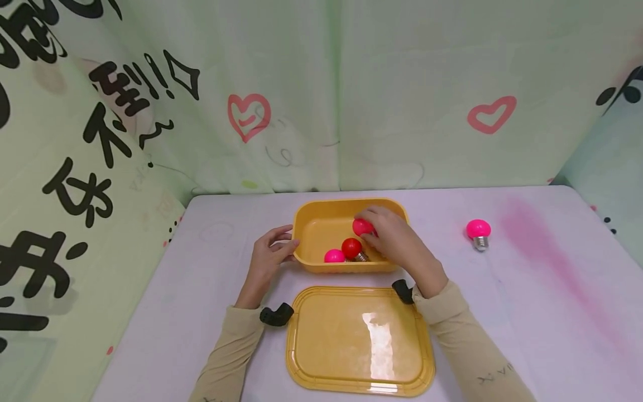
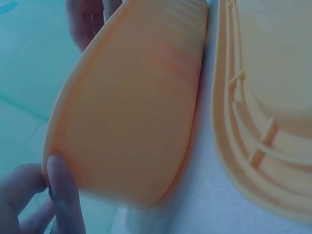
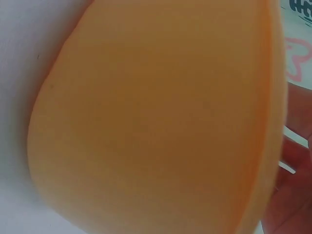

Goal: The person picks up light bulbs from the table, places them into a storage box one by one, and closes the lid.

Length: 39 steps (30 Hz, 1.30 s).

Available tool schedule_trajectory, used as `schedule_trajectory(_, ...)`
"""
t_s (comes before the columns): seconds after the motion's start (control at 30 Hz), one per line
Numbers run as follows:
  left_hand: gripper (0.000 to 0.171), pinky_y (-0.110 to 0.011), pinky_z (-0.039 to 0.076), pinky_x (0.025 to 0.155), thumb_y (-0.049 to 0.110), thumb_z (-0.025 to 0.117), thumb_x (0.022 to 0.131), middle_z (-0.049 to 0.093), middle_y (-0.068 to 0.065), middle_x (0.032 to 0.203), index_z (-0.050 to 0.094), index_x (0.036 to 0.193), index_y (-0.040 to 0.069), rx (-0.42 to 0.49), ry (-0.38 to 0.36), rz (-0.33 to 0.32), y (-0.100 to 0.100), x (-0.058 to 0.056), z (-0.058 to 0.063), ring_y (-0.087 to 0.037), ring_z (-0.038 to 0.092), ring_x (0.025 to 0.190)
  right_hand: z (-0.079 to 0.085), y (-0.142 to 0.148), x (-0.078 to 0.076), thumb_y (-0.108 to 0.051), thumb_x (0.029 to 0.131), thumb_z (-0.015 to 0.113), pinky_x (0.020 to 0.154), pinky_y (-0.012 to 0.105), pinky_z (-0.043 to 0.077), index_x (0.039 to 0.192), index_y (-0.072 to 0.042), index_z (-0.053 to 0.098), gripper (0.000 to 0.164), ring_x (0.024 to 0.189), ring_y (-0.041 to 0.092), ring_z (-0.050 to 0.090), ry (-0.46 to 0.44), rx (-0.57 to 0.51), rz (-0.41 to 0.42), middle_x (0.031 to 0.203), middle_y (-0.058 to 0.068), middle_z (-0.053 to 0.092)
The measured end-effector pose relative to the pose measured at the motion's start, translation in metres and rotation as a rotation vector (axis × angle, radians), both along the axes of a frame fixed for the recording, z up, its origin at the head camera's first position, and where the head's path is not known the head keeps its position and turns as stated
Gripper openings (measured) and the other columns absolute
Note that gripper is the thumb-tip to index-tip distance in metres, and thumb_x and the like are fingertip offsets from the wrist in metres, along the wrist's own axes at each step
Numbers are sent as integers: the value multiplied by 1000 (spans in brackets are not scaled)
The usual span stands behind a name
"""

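A yellow plastic box (image 1: 346,268) stands near the far side of the table. My left hand (image 1: 271,257) pinches its left rim; the left wrist view shows the thumb (image 2: 63,187) against the outer wall. Over the box's inside, my right hand (image 1: 399,240) holds a pinkish-red toy light bulb (image 1: 363,226) by its base, which the fingers mostly cover. Below that bulb, a red bulb (image 1: 351,247) with a silver screw base and a pink bulb (image 1: 334,256) lie in the box. In the right wrist view, the box wall (image 3: 151,117) hides the held bulb.
A yellow lid (image 1: 331,340) lies flat in front of the box, between my forearms. Another pink bulb (image 1: 478,229) with a silver base lies on the white table (image 1: 502,324) to the right. Curtains (image 1: 402,84) with drawn hearts and lettering hang behind and at the sides.
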<state>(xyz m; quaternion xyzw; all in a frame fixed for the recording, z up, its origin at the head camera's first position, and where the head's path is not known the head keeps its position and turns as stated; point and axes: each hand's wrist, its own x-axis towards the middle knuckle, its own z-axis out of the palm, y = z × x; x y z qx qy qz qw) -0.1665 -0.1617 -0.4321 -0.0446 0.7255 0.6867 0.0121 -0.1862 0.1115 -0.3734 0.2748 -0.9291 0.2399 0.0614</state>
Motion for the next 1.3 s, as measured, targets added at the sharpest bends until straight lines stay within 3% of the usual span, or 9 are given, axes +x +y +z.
schedule_trajectory(0.3,44,-25,60,67,5,72,90,57,-22,118,61,132,3,42,17,-16,-1,0,-1,-23,65,85,-6,-4,-8,-6,85,78,99,45,53,119,3,65,38,110,32,60,6,23,-7,118,17,65)
schedule_trajectory(0.97,43,-23,59,66,7,72,90,59,-15,112,61,132,3,29,17,-10,-2,-2,-3,-23,64,83,-16,-16,-22,-7,86,77,99,45,53,119,4,65,37,111,35,61,-34,52,2,119,20,64)
schedule_trajectory(1.3,43,-26,60,67,6,72,90,59,-15,113,61,132,3,35,6,-17,-2,-2,-2,-13,63,75,-22,-18,-27,-7,87,76,98,45,54,121,4,64,38,110,34,61,-69,78,-10,119,20,63)
